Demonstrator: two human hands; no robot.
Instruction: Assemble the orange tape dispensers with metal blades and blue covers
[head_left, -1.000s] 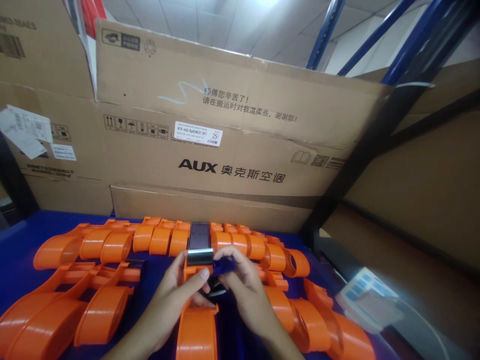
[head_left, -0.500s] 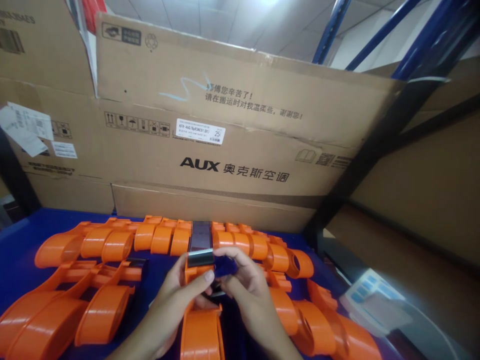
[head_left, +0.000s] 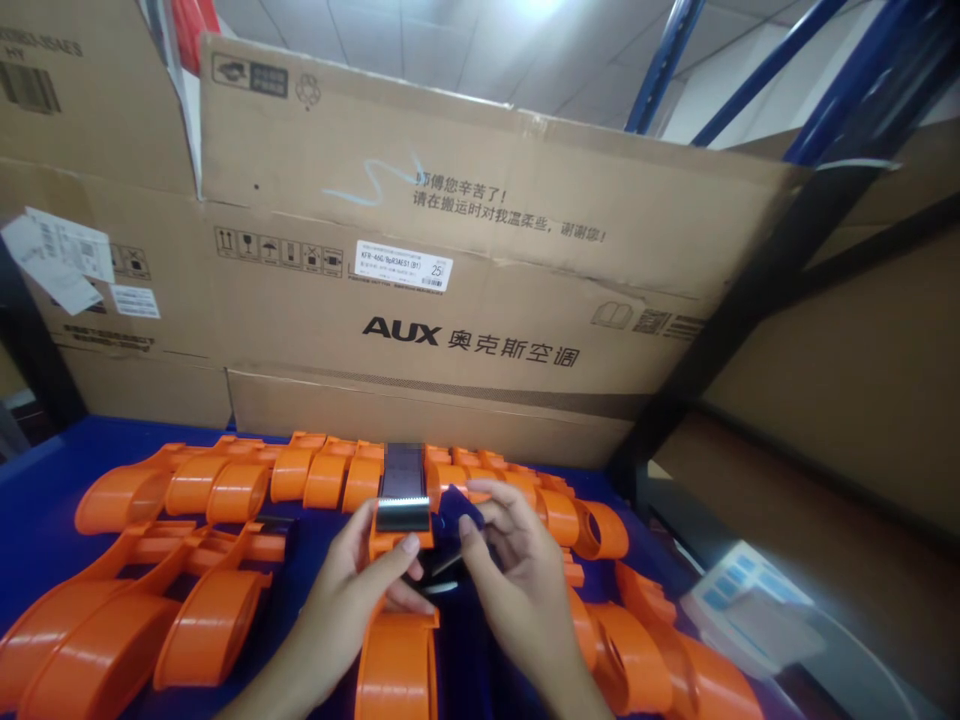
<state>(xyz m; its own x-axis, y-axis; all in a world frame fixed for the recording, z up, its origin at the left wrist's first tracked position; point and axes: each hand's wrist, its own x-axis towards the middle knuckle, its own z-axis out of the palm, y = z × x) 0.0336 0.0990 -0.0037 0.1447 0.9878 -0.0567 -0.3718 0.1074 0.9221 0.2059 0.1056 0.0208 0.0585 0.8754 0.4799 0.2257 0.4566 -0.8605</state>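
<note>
An orange tape dispenser (head_left: 397, 660) with a shiny serrated metal blade (head_left: 403, 512) is in my left hand (head_left: 356, 580). The thumb lies along its near side, and the other fingers curl underneath. Just right of the blade, my right hand (head_left: 517, 565) pinches a small dark blue piece (head_left: 460, 508) between thumb and fingers. That piece stands a little apart from the dispenser's head. Below it, between the hands, shows a black part with a pale edge; what it is I cannot make out.
Rows of orange tape dispensers (head_left: 214, 630) lie on the blue shelf (head_left: 45, 490) on both sides. A large cardboard box (head_left: 480, 270) stands behind. At right are a dark shelf post (head_left: 675, 380) and a white and light-blue object (head_left: 742, 600).
My right hand has moved slightly right, drawing the dark blue piece away from the dispenser's head. The left hand keeps its hold, almost in place.
</note>
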